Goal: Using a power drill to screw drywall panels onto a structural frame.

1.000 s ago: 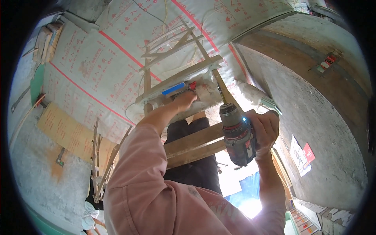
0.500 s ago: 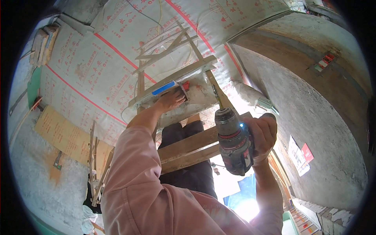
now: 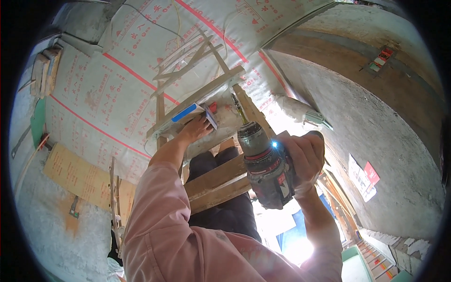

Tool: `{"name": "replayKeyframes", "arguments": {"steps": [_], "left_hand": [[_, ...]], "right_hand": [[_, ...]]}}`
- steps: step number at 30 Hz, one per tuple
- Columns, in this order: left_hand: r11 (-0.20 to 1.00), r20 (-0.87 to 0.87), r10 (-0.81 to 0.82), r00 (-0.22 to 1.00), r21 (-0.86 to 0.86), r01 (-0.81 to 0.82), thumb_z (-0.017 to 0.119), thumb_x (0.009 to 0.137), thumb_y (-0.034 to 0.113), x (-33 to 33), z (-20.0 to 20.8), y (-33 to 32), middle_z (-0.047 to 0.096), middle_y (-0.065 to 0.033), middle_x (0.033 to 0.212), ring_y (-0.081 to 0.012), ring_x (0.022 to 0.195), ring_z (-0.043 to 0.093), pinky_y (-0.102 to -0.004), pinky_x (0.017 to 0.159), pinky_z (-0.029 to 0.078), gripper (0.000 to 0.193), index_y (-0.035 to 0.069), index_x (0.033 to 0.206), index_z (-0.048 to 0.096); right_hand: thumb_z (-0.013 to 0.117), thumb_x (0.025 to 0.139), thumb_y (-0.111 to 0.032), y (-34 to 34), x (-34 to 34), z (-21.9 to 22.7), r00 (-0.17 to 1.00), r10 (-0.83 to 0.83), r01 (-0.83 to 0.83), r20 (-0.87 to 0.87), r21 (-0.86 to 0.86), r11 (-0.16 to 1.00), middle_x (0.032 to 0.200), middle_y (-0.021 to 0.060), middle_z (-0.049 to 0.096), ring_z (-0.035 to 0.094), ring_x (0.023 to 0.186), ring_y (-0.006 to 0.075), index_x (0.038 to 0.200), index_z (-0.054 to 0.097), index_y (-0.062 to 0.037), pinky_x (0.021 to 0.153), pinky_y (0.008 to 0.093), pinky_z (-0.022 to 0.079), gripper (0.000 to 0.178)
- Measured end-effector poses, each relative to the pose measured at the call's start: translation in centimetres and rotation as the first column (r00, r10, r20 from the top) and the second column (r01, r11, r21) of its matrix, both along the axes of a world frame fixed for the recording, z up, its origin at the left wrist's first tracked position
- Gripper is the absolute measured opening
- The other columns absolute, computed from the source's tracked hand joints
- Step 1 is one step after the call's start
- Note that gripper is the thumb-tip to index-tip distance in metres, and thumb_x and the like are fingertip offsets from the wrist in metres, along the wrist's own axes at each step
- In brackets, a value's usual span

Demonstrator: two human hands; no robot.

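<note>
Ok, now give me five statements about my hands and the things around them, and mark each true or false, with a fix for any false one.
1. The right hand holds a power drill. True.
2. The drill has no bit fitted. False: a bit sticks out of its chuck.
3. The left hand is close to a blue strip. True.
4. The sleeve on the left arm is black. False: the sleeve is pink.
5. The pale sheeting below carries red stripes. True.
</note>
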State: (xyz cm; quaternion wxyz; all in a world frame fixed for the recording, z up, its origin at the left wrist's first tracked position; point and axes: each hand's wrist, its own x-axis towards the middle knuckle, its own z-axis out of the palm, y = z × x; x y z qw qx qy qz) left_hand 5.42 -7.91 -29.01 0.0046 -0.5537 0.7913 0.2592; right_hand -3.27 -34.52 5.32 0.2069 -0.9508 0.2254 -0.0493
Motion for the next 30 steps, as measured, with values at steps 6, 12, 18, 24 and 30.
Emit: {"name": "replayKeyframes", "arguments": {"steps": [6, 12, 18, 24, 30], "left_hand": [[0.997, -0.02, 0.041, 0.999, 0.073, -0.039, 0.055, 0.083, 0.03, -0.3, 0.2, -0.9, 0.054, -0.0141, 0.124, -0.0313, 0.115, 0.05, -0.0442, 0.102, 0.038, 0.046, 0.006, 0.122, 0.053], [0.985, 0.024, 0.009, 1.0, 0.174, -0.013, 0.058, 0.08, 0.025, 0.3, 0.7, -1.5, 0.05, -0.0173, 0.128, -0.0329, 0.121, 0.045, -0.0429, 0.108, 0.032, 0.059, -0.001, 0.131, 0.047], [0.991, -0.111, 0.111, 0.988, 0.081, -0.103, 0.052, 0.085, 0.021, 0.0, -1.7, -0.7, 0.062, -0.0154, 0.112, -0.0327, 0.099, 0.061, -0.045, 0.086, 0.05, 0.028, 0.009, 0.107, 0.065], [0.753, -0.205, 0.58, 0.788, 0.505, -0.422, 0.052, 0.085, 0.01, -1.0, 0.0, -2.1, 0.066, -0.0166, 0.1, -0.0352, 0.096, 0.063, -0.0431, 0.083, 0.051, 0.024, 0.008, 0.106, 0.065], [0.596, -0.432, 0.79, 0.435, 0.707, -0.381, 0.057, 0.078, 0.005, 0.0, -1.7, 0.4, 0.067, -0.0175, 0.094, -0.0285, 0.087, 0.065, -0.0367, 0.079, 0.05, 0.026, 0.0, 0.102, 0.064]], "right_hand": [[0.069, 0.064, -0.023, -0.1, -0.1, 0.0, 1.0, 0.001, 0.0, 0.01, -0.001, 1.0, 0.084, 0.0028, 0.066, 0.056, 0.076, 0.0217, 0.095, 0.071, -0.0076, 0.074, 0.0363, 0.041, 0.035], [0.069, 0.065, -0.022, -0.1, 0.1, 0.2, 1.0, -0.003, 0.003, -0.005, 0.005, 1.0, 0.083, 0.0032, 0.066, 0.056, 0.076, 0.0219, 0.095, 0.071, -0.0074, 0.074, 0.036, 0.042, 0.034], [0.07, 0.064, -0.023, -0.1, 0.2, 0.1, 1.0, 0.0, 0.0, 0.007, 0.01, 1.0, 0.082, 0.0033, 0.066, 0.056, 0.075, 0.0218, 0.095, 0.071, -0.0074, 0.073, 0.0355, 0.042, 0.035], [0.071, 0.061, -0.027, -0.2, -0.2, -0.3, 1.0, -0.013, 0.013, 0.017, -0.001, 1.0, 0.081, 0.0028, 0.065, 0.055, 0.074, 0.0214, 0.095, 0.072, -0.0081, 0.073, 0.036, 0.041, 0.039], [0.072, 0.062, -0.031, -0.2, -0.1, -0.4, 1.0, -0.013, 0.013, 0.023, 0.022, 1.0, 0.079, 0.0025, 0.064, 0.055, 0.075, 0.0213, 0.095, 0.072, -0.0084, 0.074, 0.0362, 0.041, 0.04]]}}
